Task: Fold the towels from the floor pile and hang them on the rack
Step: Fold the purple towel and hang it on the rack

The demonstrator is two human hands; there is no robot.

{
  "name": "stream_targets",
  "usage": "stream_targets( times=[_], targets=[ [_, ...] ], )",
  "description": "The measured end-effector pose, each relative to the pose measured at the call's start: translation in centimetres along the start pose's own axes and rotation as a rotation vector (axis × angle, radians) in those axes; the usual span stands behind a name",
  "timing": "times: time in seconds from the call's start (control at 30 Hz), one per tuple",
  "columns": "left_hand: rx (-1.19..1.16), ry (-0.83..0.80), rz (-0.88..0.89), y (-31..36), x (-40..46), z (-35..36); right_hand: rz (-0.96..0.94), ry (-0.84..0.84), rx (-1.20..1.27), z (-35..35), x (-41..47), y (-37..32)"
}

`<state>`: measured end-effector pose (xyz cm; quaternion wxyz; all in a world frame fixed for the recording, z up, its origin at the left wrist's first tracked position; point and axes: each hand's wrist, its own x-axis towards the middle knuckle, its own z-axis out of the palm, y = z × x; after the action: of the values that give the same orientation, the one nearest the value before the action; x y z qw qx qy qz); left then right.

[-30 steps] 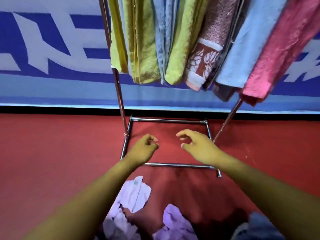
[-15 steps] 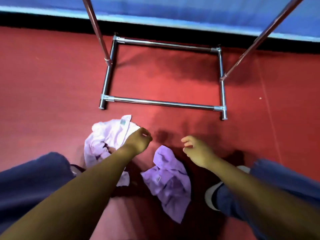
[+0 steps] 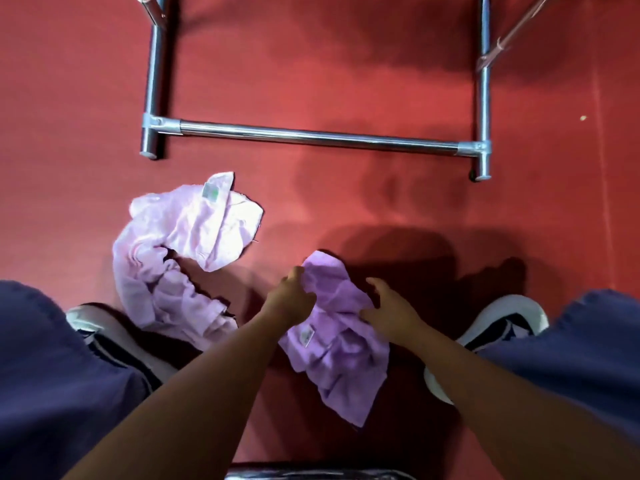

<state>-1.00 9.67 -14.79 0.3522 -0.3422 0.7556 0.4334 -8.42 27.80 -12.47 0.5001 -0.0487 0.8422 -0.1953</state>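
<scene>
Both of my hands had come down from in front of the rack to the floor, and my view had dropped with them, so the hanging towels were out of sight and only the rack's chrome base (image 3: 311, 136) showed at the top. My left hand (image 3: 289, 299) rested on the near left edge of the darker purple towel (image 3: 341, 348), fingers curled onto the cloth; whether they had truly pinched it I could not tell. My right hand (image 3: 388, 306) was on the towel's right side, fingers spread and loosely bent, touching the fabric without closing round it. That towel lay crumpled on the red floor (image 3: 381, 209) between my feet, a small label facing up near my left wrist. The paler lilac towel (image 3: 180, 251) lay bunched just to its left, apart from it, curving from near my left shoe (image 3: 104, 337) up toward the rack base, with a greenish tag at its top corner. My right shoe (image 3: 498, 327) stood to the right of the purple towel. My knees in dark blue trousers (image 3: 55, 375) filled the lower corners. The rack's front bar ran across the floor beyond both towels, well apart from them, with a slanted pole rising at the upper right
</scene>
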Motion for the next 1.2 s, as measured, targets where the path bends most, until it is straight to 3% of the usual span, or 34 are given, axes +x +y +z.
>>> stream_targets(
  times=[0.27,0.33,0.47,0.6,0.77,0.9,1.1,1.2],
  targets=[
    [-0.131,-0.012,-0.020,0.6,0.6,1.1,0.063,-0.158,0.247,2.3,-0.1,-0.7],
    [-0.075,0.001,0.013,1.3,0.4,0.6,0.015,-0.121,0.386,1.4,-0.5,-2.1],
    [-0.314,-0.056,0.256,3.8,-0.9,-1.0,-0.110,-0.017,0.597,-1.8,-1.3,-5.1],
    [-0.360,-0.135,0.254,6.4,-2.5,-4.3,-0.140,0.073,0.833,-6.0,-3.2,-7.0],
    [-0.541,-0.210,0.254,10.3,-6.9,-9.2,-0.319,0.161,0.926,-10.1,-8.0,-9.4],
    [-0.446,-0.117,0.448,13.7,-10.8,-12.6,-0.469,0.130,0.933,-13.3,-12.5,-11.6],
    [0.086,0.083,0.901,18.8,-18.3,-16.8,-0.733,0.067,0.769,-17.5,-21.7,-17.1],
    [0.008,0.049,0.865,20.7,-22.4,-18.6,-0.789,0.175,0.765,-20.3,-25.4,-18.8]
  ],
)
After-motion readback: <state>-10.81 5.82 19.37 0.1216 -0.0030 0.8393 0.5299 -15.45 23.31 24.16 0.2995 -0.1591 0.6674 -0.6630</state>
